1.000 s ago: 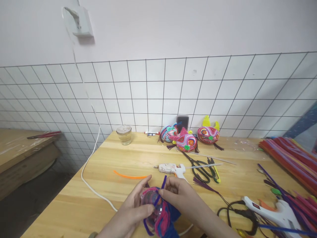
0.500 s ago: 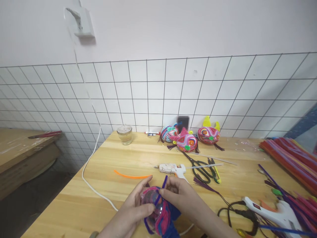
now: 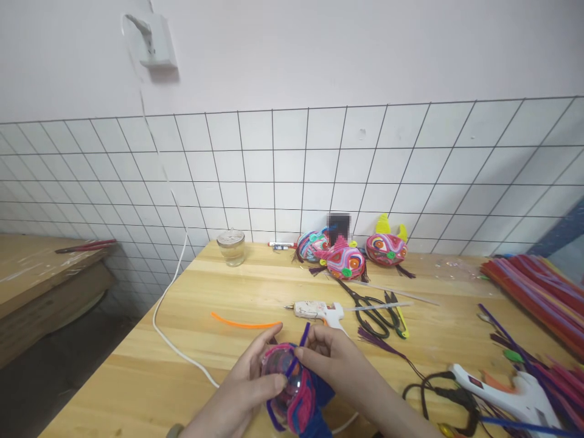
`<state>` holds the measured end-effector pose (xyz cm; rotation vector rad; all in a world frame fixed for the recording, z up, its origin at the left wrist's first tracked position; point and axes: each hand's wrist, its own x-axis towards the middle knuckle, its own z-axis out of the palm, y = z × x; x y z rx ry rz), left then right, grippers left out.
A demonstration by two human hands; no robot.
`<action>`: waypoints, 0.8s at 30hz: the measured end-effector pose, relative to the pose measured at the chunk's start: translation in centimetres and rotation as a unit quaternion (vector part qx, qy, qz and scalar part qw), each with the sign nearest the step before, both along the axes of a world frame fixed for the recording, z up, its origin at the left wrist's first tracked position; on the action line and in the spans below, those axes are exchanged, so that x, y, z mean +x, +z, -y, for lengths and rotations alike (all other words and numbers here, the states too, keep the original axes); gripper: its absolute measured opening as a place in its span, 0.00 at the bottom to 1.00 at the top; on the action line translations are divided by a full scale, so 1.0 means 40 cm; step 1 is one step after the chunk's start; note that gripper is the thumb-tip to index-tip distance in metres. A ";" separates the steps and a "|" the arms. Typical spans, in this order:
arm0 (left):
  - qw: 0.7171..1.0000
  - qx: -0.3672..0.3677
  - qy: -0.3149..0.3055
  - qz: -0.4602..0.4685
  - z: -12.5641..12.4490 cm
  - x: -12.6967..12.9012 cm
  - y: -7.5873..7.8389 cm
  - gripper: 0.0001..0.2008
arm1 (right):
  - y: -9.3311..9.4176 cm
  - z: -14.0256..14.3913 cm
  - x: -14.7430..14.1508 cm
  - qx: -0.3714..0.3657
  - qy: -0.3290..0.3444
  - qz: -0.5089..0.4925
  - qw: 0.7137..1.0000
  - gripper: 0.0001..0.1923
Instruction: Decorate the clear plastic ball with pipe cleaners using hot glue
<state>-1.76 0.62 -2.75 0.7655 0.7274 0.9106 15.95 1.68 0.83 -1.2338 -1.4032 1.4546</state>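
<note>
My left hand point(image 3: 244, 386) is closed round a rounded, clear plastic form point(image 3: 294, 384) partly covered with pink, purple and blue pipe cleaners. Its thumb presses on the front of the form. A purple pipe cleaner point(image 3: 305, 333) crosses the clear surface, and my right hand point(image 3: 335, 359) pinches it between thumb and fingers at the upper right. Blue fuzzy pieces point(image 3: 322, 420) hang at the form's lower right. Just beyond my hands lie an orange pipe cleaner point(image 3: 245, 324) and a white glue gun point(image 3: 314, 309). The underside of the form is hidden.
Black scissors point(image 3: 376, 316) and a yellow-handled cutter point(image 3: 401, 322) lie past my right hand. Finished fuzzy pieces, one pink point(image 3: 345, 263), stand by the tiled wall near a glass cup point(image 3: 232, 248). At right are a second glue gun point(image 3: 506, 395) and pipe-cleaner bundles point(image 3: 533, 292). A white cord point(image 3: 171, 344) runs left.
The whole view has shifted very slightly. Both hands keep the same hold on the form and the purple pipe cleaner, and nothing else has visibly moved.
</note>
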 end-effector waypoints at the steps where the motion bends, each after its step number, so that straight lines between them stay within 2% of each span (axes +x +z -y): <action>1: 1.000 -0.001 -0.001 0.000 0.000 0.000 0.000 0.39 | 0.001 0.001 0.000 -0.002 -0.002 0.002 1.000 0.11; 13: 1.000 0.004 -0.004 -0.003 0.002 -0.003 0.004 0.39 | 0.009 0.003 -0.002 0.002 -0.002 0.004 1.000 0.13; 24: 1.000 -0.020 0.003 -0.015 0.006 0.005 0.044 0.36 | 0.012 0.004 -0.004 0.001 0.002 -0.004 1.000 0.14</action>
